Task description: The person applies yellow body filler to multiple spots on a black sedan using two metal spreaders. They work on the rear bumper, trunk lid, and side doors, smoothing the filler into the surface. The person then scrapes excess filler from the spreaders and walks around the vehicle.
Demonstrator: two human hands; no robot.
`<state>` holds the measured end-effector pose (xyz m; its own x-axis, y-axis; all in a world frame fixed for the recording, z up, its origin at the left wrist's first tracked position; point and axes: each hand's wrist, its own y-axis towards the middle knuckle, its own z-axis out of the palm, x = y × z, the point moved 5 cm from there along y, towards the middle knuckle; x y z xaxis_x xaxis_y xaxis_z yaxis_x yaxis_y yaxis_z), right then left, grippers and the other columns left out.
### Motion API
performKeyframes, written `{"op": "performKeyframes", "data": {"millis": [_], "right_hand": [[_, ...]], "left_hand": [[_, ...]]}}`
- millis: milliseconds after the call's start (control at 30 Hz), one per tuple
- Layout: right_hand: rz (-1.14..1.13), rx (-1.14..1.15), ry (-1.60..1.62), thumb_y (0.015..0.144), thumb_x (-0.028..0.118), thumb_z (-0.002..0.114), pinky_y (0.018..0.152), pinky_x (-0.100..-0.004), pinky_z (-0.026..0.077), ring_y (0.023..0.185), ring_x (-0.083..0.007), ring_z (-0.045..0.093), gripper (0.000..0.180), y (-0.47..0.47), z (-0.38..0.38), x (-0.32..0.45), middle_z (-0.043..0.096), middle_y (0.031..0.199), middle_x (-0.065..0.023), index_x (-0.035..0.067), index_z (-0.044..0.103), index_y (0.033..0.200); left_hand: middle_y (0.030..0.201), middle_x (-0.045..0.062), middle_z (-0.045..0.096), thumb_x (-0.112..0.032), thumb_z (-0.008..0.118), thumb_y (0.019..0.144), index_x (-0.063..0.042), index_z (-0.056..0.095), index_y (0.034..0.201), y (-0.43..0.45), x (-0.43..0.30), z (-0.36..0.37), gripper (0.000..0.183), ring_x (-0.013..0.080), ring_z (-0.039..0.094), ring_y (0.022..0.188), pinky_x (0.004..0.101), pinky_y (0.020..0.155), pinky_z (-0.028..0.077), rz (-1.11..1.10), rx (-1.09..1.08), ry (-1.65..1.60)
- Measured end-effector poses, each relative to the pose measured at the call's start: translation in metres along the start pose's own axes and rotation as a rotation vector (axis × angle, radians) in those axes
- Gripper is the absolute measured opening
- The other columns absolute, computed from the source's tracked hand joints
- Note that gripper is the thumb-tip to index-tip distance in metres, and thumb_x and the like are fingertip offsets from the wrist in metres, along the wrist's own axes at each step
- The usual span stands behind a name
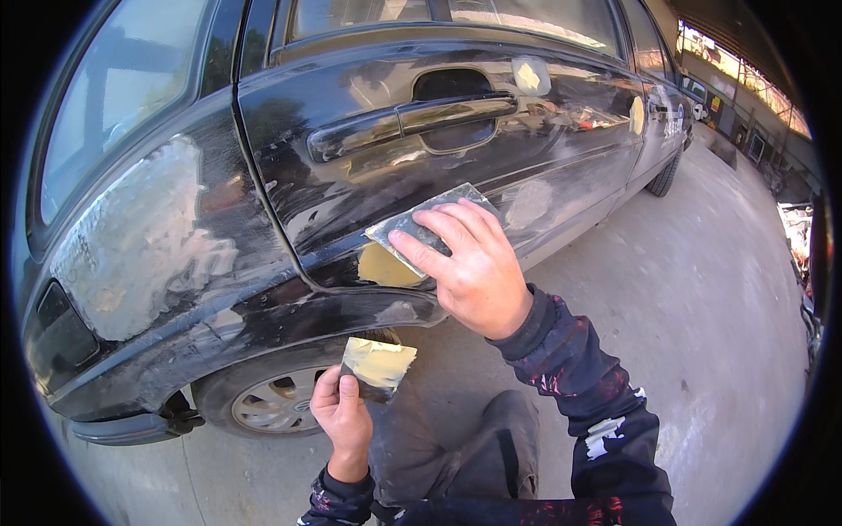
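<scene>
My right hand (pixel 483 269) presses a flat, dark filler spreader (pixel 434 223) against the lower part of the black car's rear door (pixel 316 217). Just under the spreader's left edge lies a smooth patch of yellow body filler (pixel 385 266), partly covered by the tool. Lower down, my left hand (pixel 343 407) pinches a second dark plate (pixel 375 393) between thumb and fingers. Creamy yellow filler (pixel 378 361) coats most of that plate's upper face. It is held apart from the car, in front of the rear wheel (pixel 276 401).
Grey, rough dried filler (pixel 138 243) covers much of the rear quarter panel. More filler spots (pixel 529 75) mark the door above and right of the door handle (pixel 460 112). Concrete floor (pixel 697 315) stretches to the right. My bent legs (pixel 460 454) are below.
</scene>
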<state>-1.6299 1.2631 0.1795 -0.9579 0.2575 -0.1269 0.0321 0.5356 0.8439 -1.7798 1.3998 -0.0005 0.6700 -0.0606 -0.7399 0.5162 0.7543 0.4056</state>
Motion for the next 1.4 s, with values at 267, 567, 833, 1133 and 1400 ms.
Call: {"op": "performKeyframes", "data": {"millis": [267, 567, 833, 1133, 1400], "right_hand": [[0.04, 0.029, 0.057, 0.066, -0.001, 0.059, 0.097, -0.0439, 0.041, 0.105, -0.0294, 0.055, 0.05, 0.003, 0.01, 0.007, 0.059, 0.111, -0.0099, 0.013, 0.066, 0.113], [0.016, -0.056, -0.027, 0.066, 0.003, 0.06, 0.103, -0.0476, 0.037, 0.114, -0.0273, 0.051, 0.058, -0.03, 0.034, 0.008, 0.055, 0.124, -0.0089, 0.019, 0.064, 0.122], [0.035, -0.131, -0.062, 0.07, 0.009, 0.063, 0.105, -0.0465, 0.035, 0.116, -0.0252, 0.05, 0.053, -0.072, 0.072, 0.009, 0.055, 0.125, -0.0059, 0.021, 0.064, 0.122], [0.057, -0.041, -0.055, 0.07, 0.01, 0.062, 0.102, -0.0475, 0.038, 0.109, -0.027, 0.055, 0.048, -0.062, 0.029, 0.021, 0.059, 0.119, -0.0101, 0.017, 0.066, 0.118], [0.039, 0.034, 0.008, 0.067, 0.004, 0.06, 0.1, -0.0465, 0.038, 0.107, -0.028, 0.053, 0.048, 0.007, 0.014, 0.025, 0.058, 0.112, -0.0093, 0.012, 0.065, 0.114]], "left_hand": [[0.1, 0.007, 0.066, -0.009, 0.061, 0.093, 0.005, 0.06, 0.108, -0.001, 0.008, -0.008, 0.021, 0.0115, 0.06, 0.089, 0.025, 0.084, 0.046, -0.048, 0.005, 0.036], [0.099, 0.007, 0.066, -0.008, 0.061, 0.093, 0.005, 0.061, 0.107, -0.004, 0.013, -0.015, 0.019, 0.0111, 0.06, 0.088, 0.0249, 0.083, 0.046, -0.076, -0.028, 0.045], [0.099, 0.007, 0.066, -0.008, 0.061, 0.093, 0.004, 0.061, 0.106, -0.003, 0.02, -0.02, 0.018, 0.0111, 0.06, 0.088, 0.0253, 0.083, 0.046, -0.096, -0.022, 0.063], [0.099, 0.007, 0.066, -0.009, 0.062, 0.093, 0.004, 0.062, 0.108, -0.003, 0.021, -0.022, 0.021, 0.0113, 0.06, 0.087, 0.0254, 0.082, 0.047, -0.114, -0.025, 0.102], [0.097, 0.006, 0.066, -0.01, 0.063, 0.092, 0.005, 0.062, 0.107, -0.007, 0.015, -0.025, 0.021, 0.0102, 0.06, 0.086, 0.0243, 0.08, 0.047, -0.109, -0.053, 0.058]]}}
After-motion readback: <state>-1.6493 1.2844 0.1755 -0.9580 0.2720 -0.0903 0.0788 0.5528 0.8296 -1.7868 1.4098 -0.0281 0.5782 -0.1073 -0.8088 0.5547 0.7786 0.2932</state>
